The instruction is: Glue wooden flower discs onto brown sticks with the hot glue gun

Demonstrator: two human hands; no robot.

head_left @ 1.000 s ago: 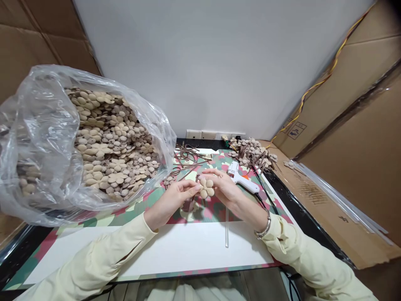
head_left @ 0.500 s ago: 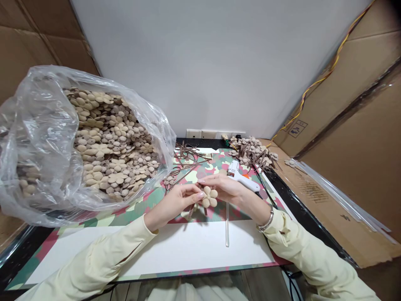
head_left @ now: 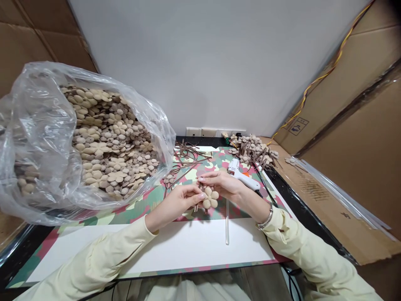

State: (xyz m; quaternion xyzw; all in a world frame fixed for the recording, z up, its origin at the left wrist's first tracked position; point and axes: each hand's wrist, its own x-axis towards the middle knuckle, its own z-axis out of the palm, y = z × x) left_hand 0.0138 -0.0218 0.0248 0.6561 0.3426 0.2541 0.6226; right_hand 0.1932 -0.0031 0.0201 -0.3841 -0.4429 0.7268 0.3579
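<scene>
Padded beige flower held above a camouflage-patterned mat.
The left hand, nearly closed, pinches the flower's edge; the right hand, loosely curled, pinches what appears to be a brown strip, partly finger-hidden. The frame crops both sleeves; behind, a pale wall.

Small craft workshop, by the look of it; clear plastic bag full of beige flower pieces on the table, another heap of them at the back; white glue gun lying on a camouflage-patterned cover; loose brown strips beside the bag; wall sockets just behind; big cardboard panels on both sides, plain wall in front.
</scene>
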